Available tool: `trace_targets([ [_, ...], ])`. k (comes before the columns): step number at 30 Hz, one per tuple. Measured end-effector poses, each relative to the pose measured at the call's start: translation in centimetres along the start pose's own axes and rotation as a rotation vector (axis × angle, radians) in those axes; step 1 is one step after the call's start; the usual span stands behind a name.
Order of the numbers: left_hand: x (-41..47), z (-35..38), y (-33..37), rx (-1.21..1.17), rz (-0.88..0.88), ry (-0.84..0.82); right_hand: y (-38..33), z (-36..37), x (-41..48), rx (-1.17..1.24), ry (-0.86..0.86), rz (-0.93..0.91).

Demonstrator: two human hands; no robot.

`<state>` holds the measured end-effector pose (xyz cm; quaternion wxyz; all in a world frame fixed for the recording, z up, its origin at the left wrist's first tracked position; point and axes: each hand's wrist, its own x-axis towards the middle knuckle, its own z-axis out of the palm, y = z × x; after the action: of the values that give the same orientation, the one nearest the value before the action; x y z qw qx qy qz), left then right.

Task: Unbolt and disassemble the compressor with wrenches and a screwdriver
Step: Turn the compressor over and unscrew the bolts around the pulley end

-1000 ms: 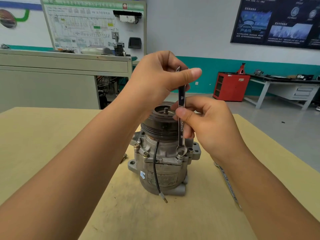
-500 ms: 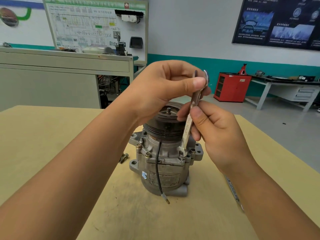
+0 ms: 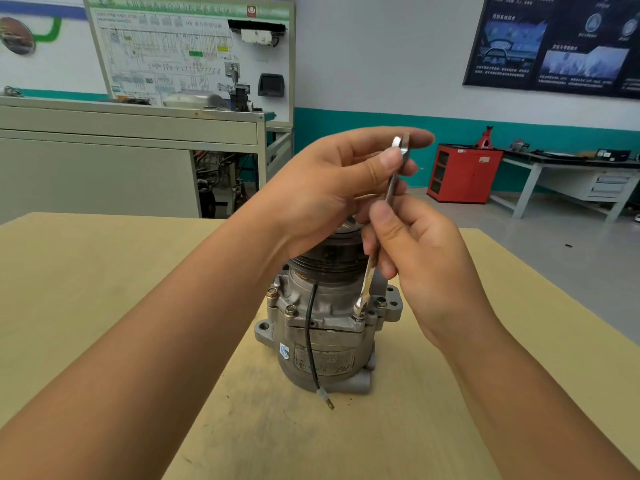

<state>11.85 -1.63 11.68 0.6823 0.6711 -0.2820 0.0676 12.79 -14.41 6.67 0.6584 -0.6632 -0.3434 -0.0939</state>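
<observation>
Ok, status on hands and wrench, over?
Left hand pinches wrench top, right hand grips its shaft. Wrench near-upright, open end on compressor flange bolt. Black wire hangs clear of it.

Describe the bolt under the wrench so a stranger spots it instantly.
A grey compressor stands upright on the tan table. Bolts ring its flange; this bolt sits front right, the only one with the wrench seated on it.

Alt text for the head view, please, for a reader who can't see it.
The left hand pinches the top end and the right hand the shaft of a slim wrench held nearly upright, its lower end seated on a bolt of a compressor standing on a tan table.
</observation>
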Motion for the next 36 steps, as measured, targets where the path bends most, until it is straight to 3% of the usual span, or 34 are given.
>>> trace_targets([
  [7,0.6,-0.2,-0.2,0.088,0.032,0.203,-0.1,0.0,0.3,-0.197,0.025,-0.034],
  [14,0.0,-0.7,0.1,0.236,0.178,0.375,-0.3,0.6,0.3,-0.046,0.024,0.003],
  [21,-1.2,-1.1,0.0,-0.045,0.186,0.046,0.2,0.5,-0.3,-0.010,-0.100,0.010],
  [36,-1.1,-0.9,-0.6,-0.063,0.169,-0.062,0.1,0.2,-0.6,0.187,-0.035,-0.050],
])
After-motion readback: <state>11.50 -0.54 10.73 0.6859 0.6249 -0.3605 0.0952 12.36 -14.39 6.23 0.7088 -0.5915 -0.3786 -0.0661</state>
